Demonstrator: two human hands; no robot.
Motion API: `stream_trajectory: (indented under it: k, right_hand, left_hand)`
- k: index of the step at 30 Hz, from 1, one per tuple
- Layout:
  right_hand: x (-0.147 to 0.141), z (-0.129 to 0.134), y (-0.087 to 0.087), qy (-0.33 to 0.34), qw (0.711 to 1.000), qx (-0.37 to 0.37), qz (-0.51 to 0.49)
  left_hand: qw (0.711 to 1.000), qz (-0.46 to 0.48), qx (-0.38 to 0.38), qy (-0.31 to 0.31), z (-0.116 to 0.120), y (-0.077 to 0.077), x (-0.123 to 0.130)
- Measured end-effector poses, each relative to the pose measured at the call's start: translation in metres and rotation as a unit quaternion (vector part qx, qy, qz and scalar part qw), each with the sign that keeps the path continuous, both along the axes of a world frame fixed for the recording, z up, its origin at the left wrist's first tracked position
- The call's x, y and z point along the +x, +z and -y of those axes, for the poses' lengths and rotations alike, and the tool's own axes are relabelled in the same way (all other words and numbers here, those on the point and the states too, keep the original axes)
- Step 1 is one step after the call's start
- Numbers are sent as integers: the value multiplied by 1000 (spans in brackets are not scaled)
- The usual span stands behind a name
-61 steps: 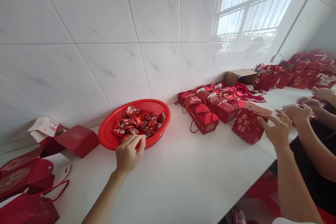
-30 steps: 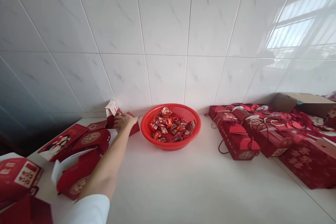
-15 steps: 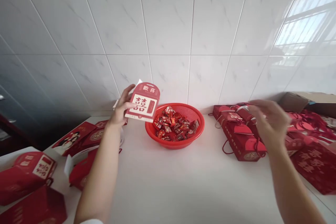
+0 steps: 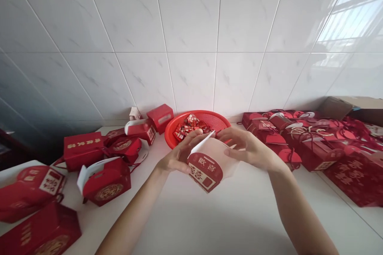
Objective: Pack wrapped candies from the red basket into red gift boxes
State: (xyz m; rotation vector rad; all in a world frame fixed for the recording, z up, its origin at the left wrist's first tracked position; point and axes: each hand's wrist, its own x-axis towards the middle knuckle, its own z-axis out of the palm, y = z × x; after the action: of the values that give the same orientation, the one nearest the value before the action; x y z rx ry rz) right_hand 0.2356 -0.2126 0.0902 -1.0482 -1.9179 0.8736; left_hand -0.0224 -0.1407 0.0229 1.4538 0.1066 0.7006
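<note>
At frame center, my left grip [image 4: 176, 160] clasps a round-flapped cardboard box [image 4: 206, 170], my right grip [image 4: 250, 148] curved alongside, hold unclear, near a perforated basket [image 4: 169, 132].

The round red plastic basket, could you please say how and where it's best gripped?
Probably pinch the basket by its raised rim, from front-left: it's uncovered there, while the left hand partly hides the near side and the white tiled wall rises behind.
</note>
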Motion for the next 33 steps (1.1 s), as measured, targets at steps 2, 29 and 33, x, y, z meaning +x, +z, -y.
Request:
stream_trajectory:
  k: [2, 29, 33]
  right_hand:
    - [4, 9, -3, -50, 997, 3, 50]
    - [17, -4, -104, 85, 980, -178, 7]
    - [24, -10, -107, 193, 950, -246, -3]
  left_hand:
    - [999, -8, 22, -32, 1, -6, 3]
    - [808, -529, 240, 96, 53, 35, -18]
    - [774, -588, 225, 68, 67, 34, -15]
